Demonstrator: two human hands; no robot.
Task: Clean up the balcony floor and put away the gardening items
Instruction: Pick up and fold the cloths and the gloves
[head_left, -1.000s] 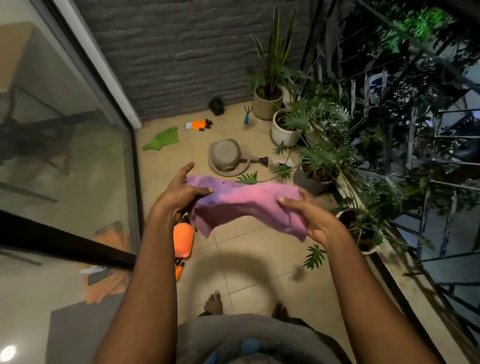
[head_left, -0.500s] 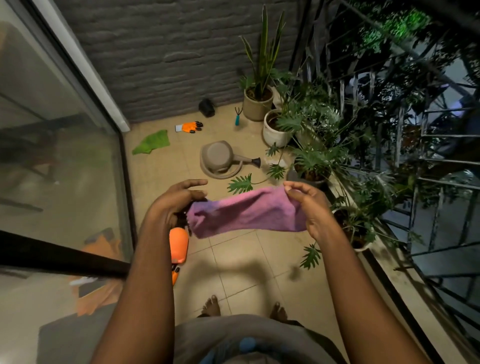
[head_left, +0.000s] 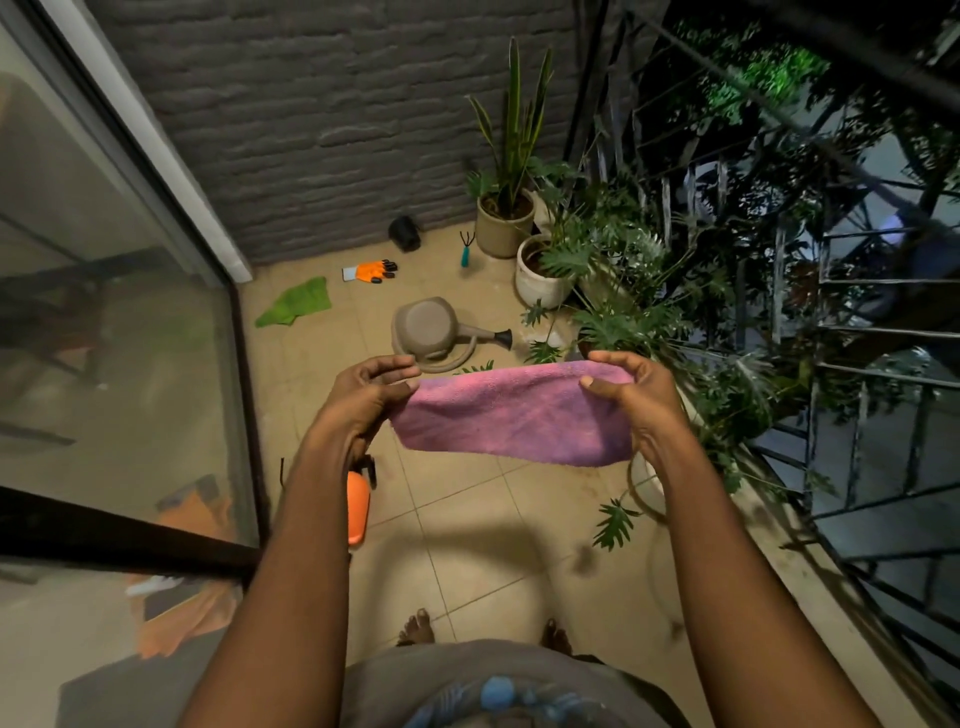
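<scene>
Change: since the earlier frame the pink cloth has been drawn out wider and flatter, and the two hands have moved farther apart.
Pink cloth: hangs in the air in front of the person, above the tiled floor, stretched level between the hands as a folded band.
Left hand: pinches the cloth's left end between the thumb and curled fingers.
Right hand: grips the right end, fingers curled over the top edge, thumb on the near face.
Orange bottle: on the floor under the left forearm, partly hidden by it.
Watering can: on the floor just beyond the cloth, spout toward the plants.
Far floor: a green cloth near the glass door; an orange glove; a small hand rake beside the nearest pot; a dark object at the foot of the brick wall, too dim to identify.
Potted plants: ranged along the railing on the right.
Feet: bare, on the tiles at the lower edge.
</scene>
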